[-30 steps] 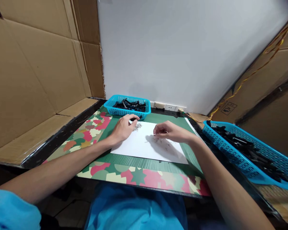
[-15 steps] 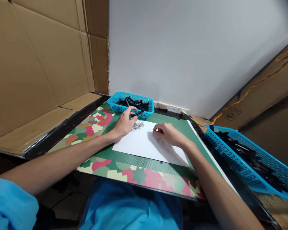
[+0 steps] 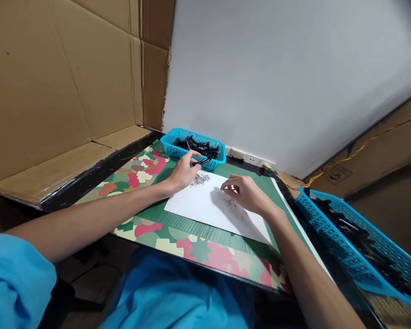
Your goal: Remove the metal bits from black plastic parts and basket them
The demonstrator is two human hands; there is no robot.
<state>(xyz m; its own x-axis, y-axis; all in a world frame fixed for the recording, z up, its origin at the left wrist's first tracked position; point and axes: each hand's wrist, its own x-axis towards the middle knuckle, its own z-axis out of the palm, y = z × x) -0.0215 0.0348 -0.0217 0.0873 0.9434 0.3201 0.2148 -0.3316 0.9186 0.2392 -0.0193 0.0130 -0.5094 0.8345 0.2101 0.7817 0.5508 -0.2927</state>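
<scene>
My left hand (image 3: 184,172) is closed on a narrow black plastic piece (image 3: 204,161), held just in front of the far blue basket. Below its fingertips, a heap of tiny metal pieces (image 3: 200,178) lies on a white sheet (image 3: 188,206). Over the right half of that sheet, my right hand (image 3: 245,193) has thumb and fingers pinched together, and a tiny thin item seems to show at the tips, too small to name. A looser scatter of tiny pieces (image 3: 230,201) lies beneath that hand.
The far blue basket (image 3: 166,145) holds many similar black pieces. Another blue basket (image 3: 324,227) of black parts stands at the right. Cardboard panels (image 3: 106,68) wall the left side. A power strip (image 3: 251,159) with yellow wires (image 3: 349,157) runs along the back wall.
The whole view has shifted and tilted slightly. My left hand still holds the black piece by the basket, and my right hand stays pinched over the sheet.
</scene>
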